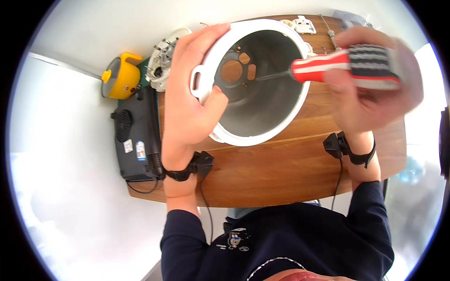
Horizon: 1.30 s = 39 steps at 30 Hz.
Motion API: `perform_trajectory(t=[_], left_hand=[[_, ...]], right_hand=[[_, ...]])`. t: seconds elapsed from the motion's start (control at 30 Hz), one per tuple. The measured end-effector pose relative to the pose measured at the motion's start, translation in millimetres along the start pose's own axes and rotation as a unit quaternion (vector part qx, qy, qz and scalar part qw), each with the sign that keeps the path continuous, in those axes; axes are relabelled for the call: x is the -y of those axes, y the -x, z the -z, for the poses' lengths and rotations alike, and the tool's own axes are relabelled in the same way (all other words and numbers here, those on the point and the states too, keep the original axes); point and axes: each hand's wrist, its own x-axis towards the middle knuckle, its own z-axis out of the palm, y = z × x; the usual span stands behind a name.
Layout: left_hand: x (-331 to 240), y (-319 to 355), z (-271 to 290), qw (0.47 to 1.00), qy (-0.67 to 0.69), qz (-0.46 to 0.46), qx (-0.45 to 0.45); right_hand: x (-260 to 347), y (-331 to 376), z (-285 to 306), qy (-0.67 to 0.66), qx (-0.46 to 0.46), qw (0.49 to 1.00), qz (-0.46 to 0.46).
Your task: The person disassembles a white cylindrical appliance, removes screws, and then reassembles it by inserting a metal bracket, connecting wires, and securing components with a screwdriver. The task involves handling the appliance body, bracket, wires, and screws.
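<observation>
- The left hand (190, 98) is clamped on the rim of a white rice cooker shell (262, 117), fingers over the top edge and thumb inside the opening, just beside the shell's side handle loop.
- The shell is tilted up off the wooden table (290, 173), its open mouth facing the person, the holed bottom plate showing deep inside.
- The right hand (375, 89) is closed around the red, white and black handle of a screwdriver (342, 68); from that grip the shaft runs leftward into the shell toward the bottom plate.
- Left of the left hand's grip lie a black appliance (133, 140), a yellow pot (123, 77) and a white dismantled part (161, 61).
- Beyond the shell, small white parts (303, 24) rest on the table.
</observation>
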Motion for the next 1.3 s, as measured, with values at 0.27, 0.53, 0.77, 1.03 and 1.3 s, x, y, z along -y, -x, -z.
perform_trajectory(t=[0.27, 0.53, 0.77, 1.03, 1.3], left_hand=[[3.4, -10.3, -9.2, 0.999, -0.022, 0.03, -0.007], [1.2, -6.5, -23.0, 0.997, 0.012, 0.058, -0.04], [-0.9, -1.7, -29.1, 0.998, -0.06, 0.009, -0.021], [-21.8, -9.1, -42.5, 0.995, 0.006, 0.064, -0.081], [7.1, -2.8, -30.1, 0.996, 0.028, 0.03, -0.081]], right_hand=[[-22.6, 33.0, -59.4, -0.182, -0.042, 0.981, -0.048], [-19.8, 41.4, -66.6, -0.147, -0.056, 0.987, 0.003], [-29.5, 34.7, -88.6, -0.142, -0.167, 0.97, 0.108], [-34.0, 37.2, -94.1, -0.146, -0.159, 0.968, 0.126], [-48.0, 53.0, -101.6, -0.146, -0.145, 0.972, 0.112]])
